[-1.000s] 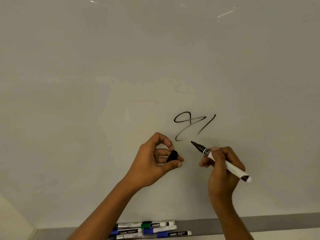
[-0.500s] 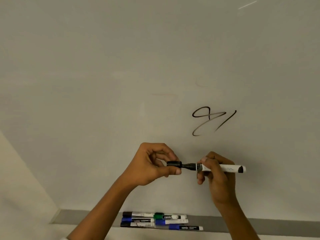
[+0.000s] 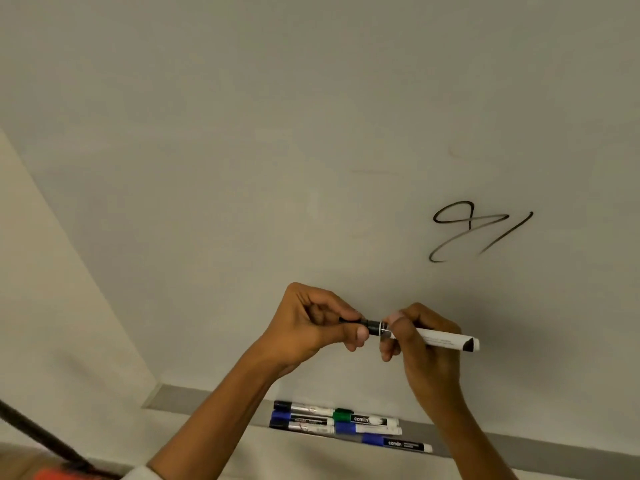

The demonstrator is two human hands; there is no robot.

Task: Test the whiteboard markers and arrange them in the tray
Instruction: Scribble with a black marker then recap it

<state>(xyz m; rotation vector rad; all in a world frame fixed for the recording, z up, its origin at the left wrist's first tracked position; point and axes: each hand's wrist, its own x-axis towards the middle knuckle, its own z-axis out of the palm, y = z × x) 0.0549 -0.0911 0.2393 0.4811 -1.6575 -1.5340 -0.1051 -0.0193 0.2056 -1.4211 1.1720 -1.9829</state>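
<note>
My right hand (image 3: 420,344) grips a white-barrelled black marker (image 3: 446,339) held level in front of the whiteboard (image 3: 242,133). My left hand (image 3: 311,323) pinches its black cap (image 3: 369,325), which sits over the marker's tip, up against the barrel. A black scribble (image 3: 474,230) is on the board up and to the right of my hands. Below, the grey tray (image 3: 180,398) holds several markers (image 3: 346,422) lying side by side, with black, blue and green caps.
A cream wall (image 3: 52,306) borders the board on the left. A dark strap (image 3: 38,441) and something orange (image 3: 59,474) show at the bottom left corner.
The right hand came down from the scribble and turned the marker level. The left hand brought the cap to the tip and pushed it on. The camera view shifted left.
</note>
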